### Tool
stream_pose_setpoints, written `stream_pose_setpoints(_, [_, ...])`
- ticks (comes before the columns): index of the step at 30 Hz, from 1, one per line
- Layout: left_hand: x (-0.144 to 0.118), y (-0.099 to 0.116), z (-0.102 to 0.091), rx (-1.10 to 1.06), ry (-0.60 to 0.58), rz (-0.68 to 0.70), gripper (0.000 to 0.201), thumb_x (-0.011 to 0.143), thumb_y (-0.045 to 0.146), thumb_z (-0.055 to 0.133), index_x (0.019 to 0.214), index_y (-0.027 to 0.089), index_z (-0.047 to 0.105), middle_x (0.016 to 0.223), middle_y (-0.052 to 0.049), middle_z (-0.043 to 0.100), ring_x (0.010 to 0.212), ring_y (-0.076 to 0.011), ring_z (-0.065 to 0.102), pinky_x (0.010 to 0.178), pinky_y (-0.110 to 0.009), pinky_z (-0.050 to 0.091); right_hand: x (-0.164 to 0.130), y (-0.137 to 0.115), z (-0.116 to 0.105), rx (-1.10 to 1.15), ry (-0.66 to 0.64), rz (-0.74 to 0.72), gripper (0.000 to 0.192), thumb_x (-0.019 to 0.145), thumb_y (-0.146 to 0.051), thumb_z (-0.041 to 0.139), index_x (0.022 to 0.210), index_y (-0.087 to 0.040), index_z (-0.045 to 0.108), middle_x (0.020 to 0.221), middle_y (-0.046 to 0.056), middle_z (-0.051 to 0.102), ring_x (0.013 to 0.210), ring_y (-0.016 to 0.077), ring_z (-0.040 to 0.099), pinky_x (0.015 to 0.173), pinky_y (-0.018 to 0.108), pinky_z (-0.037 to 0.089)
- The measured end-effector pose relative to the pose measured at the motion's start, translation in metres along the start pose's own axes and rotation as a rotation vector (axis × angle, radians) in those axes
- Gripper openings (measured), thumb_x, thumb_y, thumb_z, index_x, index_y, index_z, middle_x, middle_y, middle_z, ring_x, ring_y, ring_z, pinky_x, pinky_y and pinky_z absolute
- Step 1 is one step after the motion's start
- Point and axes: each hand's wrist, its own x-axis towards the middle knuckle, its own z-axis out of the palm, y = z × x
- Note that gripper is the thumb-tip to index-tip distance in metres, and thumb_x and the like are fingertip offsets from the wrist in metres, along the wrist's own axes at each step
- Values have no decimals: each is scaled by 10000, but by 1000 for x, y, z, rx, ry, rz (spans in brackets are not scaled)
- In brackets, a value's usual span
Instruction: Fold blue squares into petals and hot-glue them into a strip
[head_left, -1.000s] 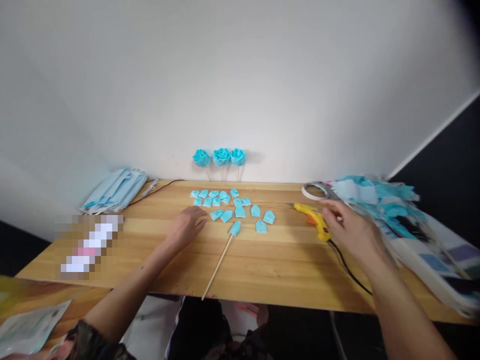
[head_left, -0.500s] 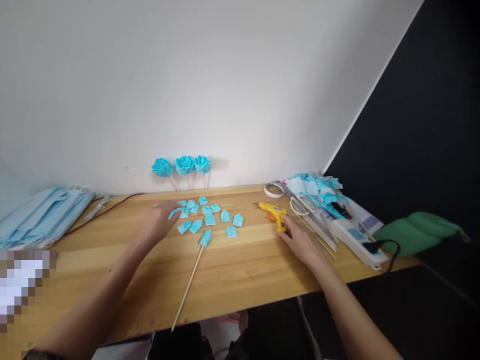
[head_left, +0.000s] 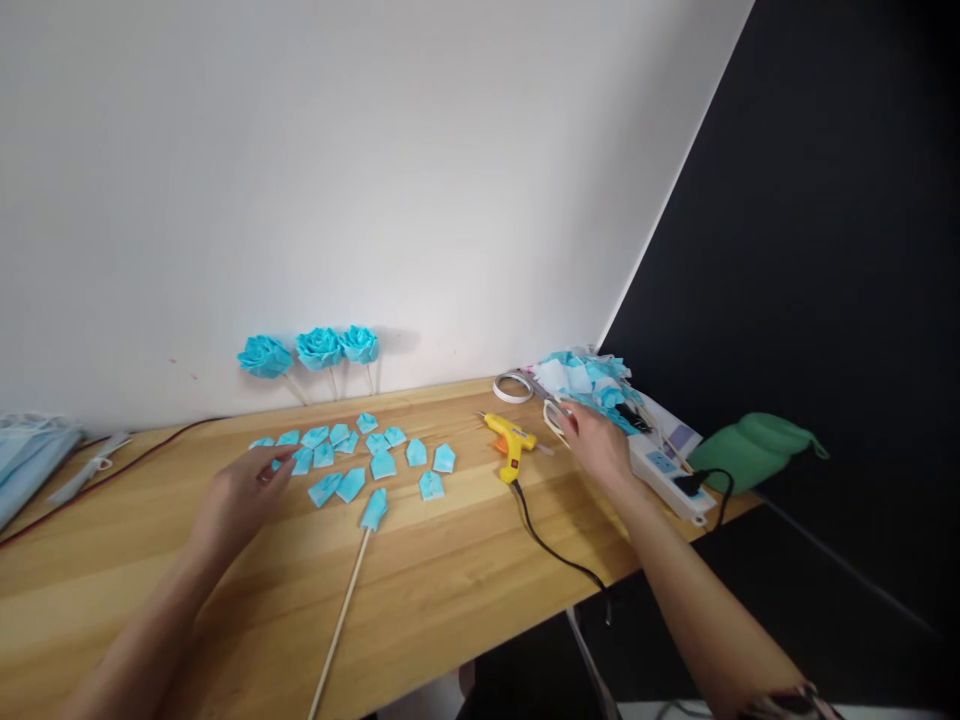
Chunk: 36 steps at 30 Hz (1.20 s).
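Observation:
My left hand (head_left: 244, 495) rests at the left end of several folded blue petals (head_left: 383, 463), its fingers loosely curled with a gap by the thumb; I see nothing held in it. My right hand (head_left: 596, 440) has its fingertips closed at the white handles of a pair of scissors (head_left: 555, 417), hiding part of them. Between the hands lies a yellow glue gun (head_left: 511, 440) on its side, its black cord running to the front edge. A wooden stick (head_left: 341, 625) tipped with a blue wrapped bud (head_left: 374, 510) lies in front of the petals.
Three blue flowers (head_left: 320, 348) on sticks lean against the wall. A tape roll (head_left: 513, 387), blue and white scraps (head_left: 581, 376), a white power strip (head_left: 671, 480) and a green pouch (head_left: 750, 452) are at the right. Blue face masks (head_left: 30, 455) lie far left.
My right hand has left the glue gun and moved across to the scissors. My left hand remains by the petals. The view has turned rightward.

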Motion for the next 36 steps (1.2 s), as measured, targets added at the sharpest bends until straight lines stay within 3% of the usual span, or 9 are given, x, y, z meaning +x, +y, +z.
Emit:
stream_pose_setpoints(4, [-1,-3,3,-23,5,-3,357,832,445,460,1003,218,676,724,-3,620,606,-145,547,592,-244,441,27,18,14,-102,-52,-4,343,919,-304,474,1210,-149,567,1081,164,675,978,246,629,772,301,438])
stream_pose_setpoints(10, [-3,-13,12,-40,-14,-21,360,839,459,469,1016,222,673,708,2,606,613,-146,544,589,-247,434,38,18,31,-146,-80,40,390,907,-271,486,1272,-141,529,1009,169,701,914,247,658,731,302,449])
stream_pose_setpoints(16, [-2,-7,10,-16,-29,-86,368,830,430,471,1008,195,690,785,-26,684,654,-154,583,639,-261,467,35,15,21,-139,-101,70,390,919,-337,435,1218,-126,570,888,195,705,803,283,673,652,356,472])
stream_pose_setpoints(18, [-1,-2,7,-28,-6,-59,360,836,389,458,1018,185,693,884,-48,708,715,-157,607,703,-273,487,33,7,11,-131,-15,28,366,918,-368,423,1115,-142,633,893,211,698,854,331,654,648,408,480])
stream_pose_setpoints(20, [0,2,5,-27,10,-61,336,837,352,462,996,179,702,899,-59,715,747,-165,623,737,-288,500,31,-5,1,-40,140,-129,337,902,-340,451,1086,-137,648,1018,229,680,975,373,615,740,468,479])
stream_pose_setpoints(23, [2,4,4,-38,45,-45,291,841,297,473,976,179,702,962,-72,715,860,-181,642,805,-311,511,26,-35,-6,217,143,-359,346,902,-315,445,1154,-153,618,1157,189,650,1057,359,597,872,488,461])
stream_pose_setpoints(28, [3,-2,6,-21,116,0,254,847,244,491,984,202,701,1072,-74,697,1065,-210,614,972,-379,468,9,-103,5,573,-167,-549,389,929,-383,403,1258,-225,536,1247,92,627,1147,254,581,959,424,465])
stream_pose_setpoints(33, [6,-15,13,25,76,-16,307,867,271,488,1109,193,660,1205,-97,645,1171,-223,563,1032,-407,429,6,-166,24,553,-307,-754,455,919,-361,422,1349,-220,468,1392,102,513,1277,250,475,1053,435,384])
stream_pose_setpoints(36, [7,-17,15,57,18,-49,353,888,265,460,1187,164,617,1293,-122,589,1241,-229,513,1061,-412,400,13,-200,35,467,-357,-792,498,911,-328,444,1388,-186,427,1441,127,450,1327,261,410,1070,437,354])
